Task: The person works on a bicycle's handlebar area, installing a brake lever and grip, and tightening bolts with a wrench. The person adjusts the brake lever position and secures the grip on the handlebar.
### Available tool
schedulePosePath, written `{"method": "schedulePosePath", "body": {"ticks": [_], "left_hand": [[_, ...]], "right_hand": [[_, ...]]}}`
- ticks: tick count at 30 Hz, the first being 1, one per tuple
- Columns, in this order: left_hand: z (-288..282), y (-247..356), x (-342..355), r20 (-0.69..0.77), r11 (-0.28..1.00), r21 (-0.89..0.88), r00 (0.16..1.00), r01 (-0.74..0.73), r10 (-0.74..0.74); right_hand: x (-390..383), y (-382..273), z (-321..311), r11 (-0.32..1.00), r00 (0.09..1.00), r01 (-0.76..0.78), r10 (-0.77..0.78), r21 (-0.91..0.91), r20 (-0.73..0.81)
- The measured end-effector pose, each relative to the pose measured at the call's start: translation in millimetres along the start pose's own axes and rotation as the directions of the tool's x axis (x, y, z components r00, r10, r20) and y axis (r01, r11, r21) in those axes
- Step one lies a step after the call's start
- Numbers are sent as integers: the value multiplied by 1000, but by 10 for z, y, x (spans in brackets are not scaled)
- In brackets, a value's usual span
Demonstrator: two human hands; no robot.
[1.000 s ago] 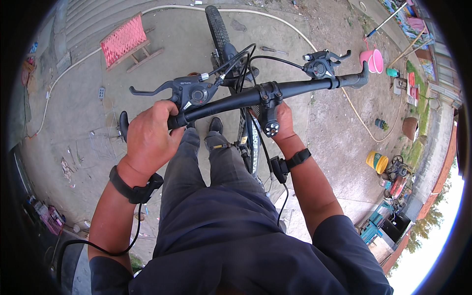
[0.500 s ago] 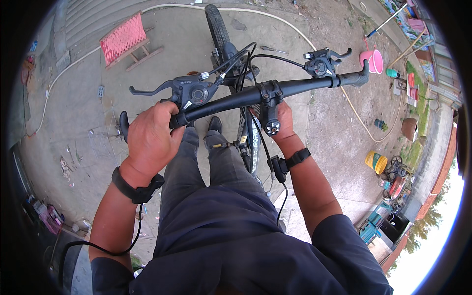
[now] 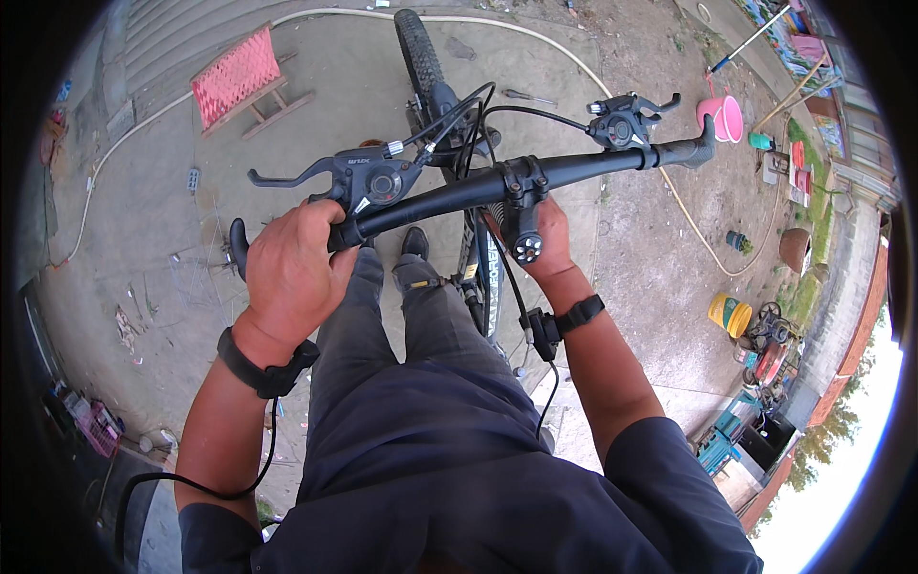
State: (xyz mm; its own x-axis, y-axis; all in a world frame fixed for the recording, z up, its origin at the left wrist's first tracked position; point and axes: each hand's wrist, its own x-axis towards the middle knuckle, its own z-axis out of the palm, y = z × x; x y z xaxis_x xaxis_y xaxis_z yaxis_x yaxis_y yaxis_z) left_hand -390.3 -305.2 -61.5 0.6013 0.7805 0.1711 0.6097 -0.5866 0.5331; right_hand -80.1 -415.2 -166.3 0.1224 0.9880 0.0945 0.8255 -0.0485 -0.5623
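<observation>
A black bicycle handlebar spans the view in front of me, with a brake lever and shifter near its left end and another set near its right. My left hand is wrapped around the left grip, just below the shifter. Behind the stem at the middle of the bar is my right hand, close against it; its fingers are mostly hidden there. Cables loop over the front wheel. The frame runs down beside my right leg.
A pink woven seat on a wooden frame stands at the far left. A screwdriver-like tool lies near the front wheel. A pale hose curves across the ground. To the right are a pink bucket, a yellow bucket and wheeled machinery.
</observation>
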Motion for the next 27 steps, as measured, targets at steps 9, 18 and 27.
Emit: {"method": "schedulePosePath", "body": {"ticks": [9, 18, 27], "left_hand": [[3, 23, 5, 4, 1000, 4, 1000, 17, -17], [46, 1, 6, 20, 1000, -1, 1000, 22, -22], [47, 5, 12, 11, 1000, 16, 1000, 6, -6]], "right_hand": [[-144, -295, -602, 998, 981, -24, 14, 50, 196], [18, -549, -629, 898, 928, -329, 251, 292, 274], [64, -645, -618, 882, 916, -373, 298, 290, 269]]}}
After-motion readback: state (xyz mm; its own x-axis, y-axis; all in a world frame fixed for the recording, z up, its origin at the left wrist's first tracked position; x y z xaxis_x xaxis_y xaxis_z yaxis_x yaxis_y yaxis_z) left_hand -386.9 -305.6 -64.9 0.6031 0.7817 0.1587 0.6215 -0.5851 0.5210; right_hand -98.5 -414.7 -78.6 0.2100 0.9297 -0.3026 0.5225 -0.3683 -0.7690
